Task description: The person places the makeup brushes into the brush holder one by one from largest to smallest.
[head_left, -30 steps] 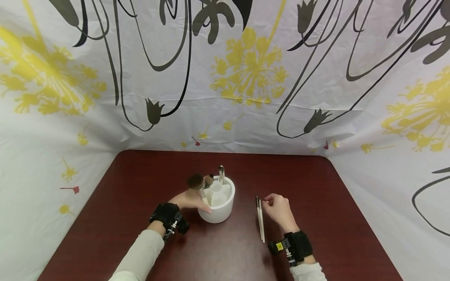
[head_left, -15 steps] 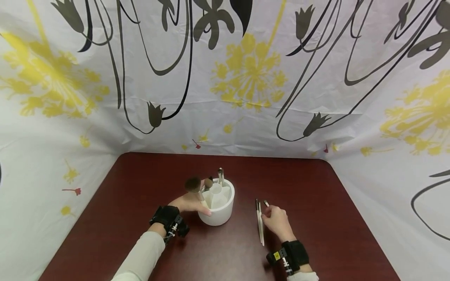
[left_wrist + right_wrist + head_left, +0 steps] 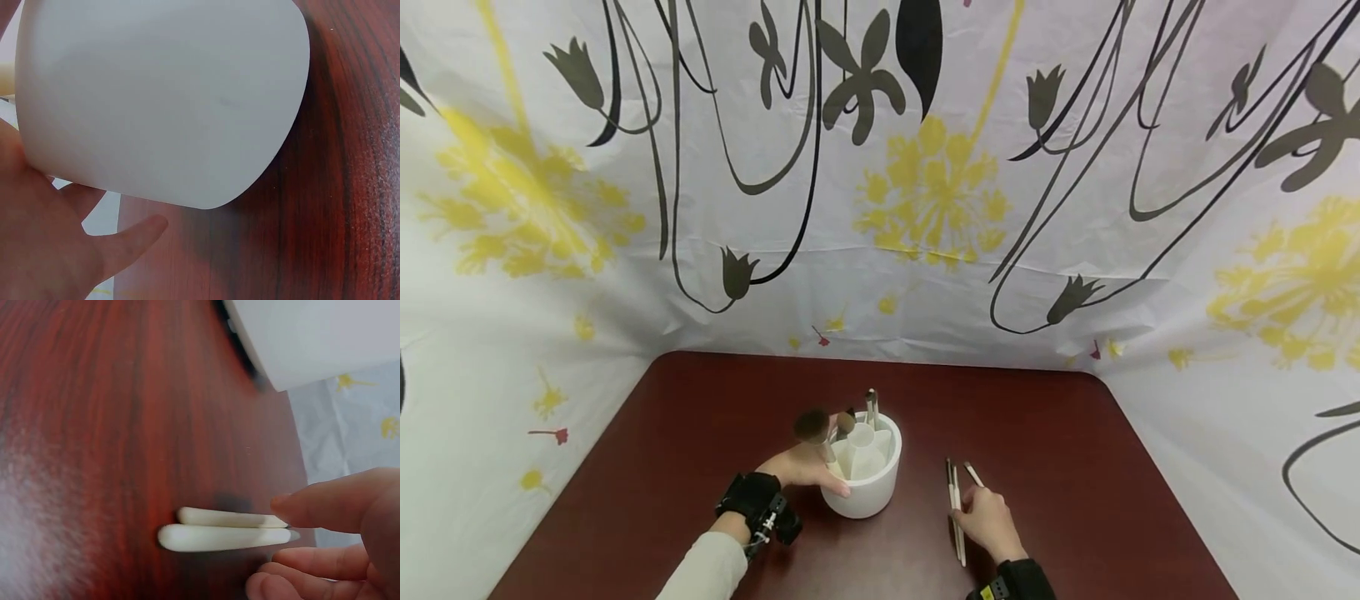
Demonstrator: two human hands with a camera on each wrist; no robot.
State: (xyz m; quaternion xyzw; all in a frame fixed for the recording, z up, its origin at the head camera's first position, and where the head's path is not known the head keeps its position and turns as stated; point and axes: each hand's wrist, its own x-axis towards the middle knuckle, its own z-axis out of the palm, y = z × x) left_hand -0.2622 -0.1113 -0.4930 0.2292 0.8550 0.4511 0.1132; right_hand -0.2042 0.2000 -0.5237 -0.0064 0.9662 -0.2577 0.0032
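My left hand (image 3: 805,468) grips the left side of a round white makeup brush holder (image 3: 867,500), thumb over its front wall. Its plain outer wall (image 3: 162,100) fills much of the left wrist view. Inside are several makeup brushes, including a large fluffy one (image 3: 812,426) at the left. My right hand (image 3: 987,522) is low over the brushes lying on the table. Beside it lie two slim makeup brushes (image 3: 955,504); their pale handles (image 3: 219,538) show in the right wrist view, near my separated thumb and fingers. Another slim brush (image 3: 974,474) runs under my hand, its lower part hidden.
A dark red wooden table (image 3: 737,392) carries everything. A white cloth (image 3: 820,208) with yellow and grey flowers hangs behind it and at both sides. Black camera straps sit on both wrists.
My right hand has slid toward me along the slim brushes, uncovering the upper end of the rightmost one. My left hand and the holder stay in place. The head view has tilted up.
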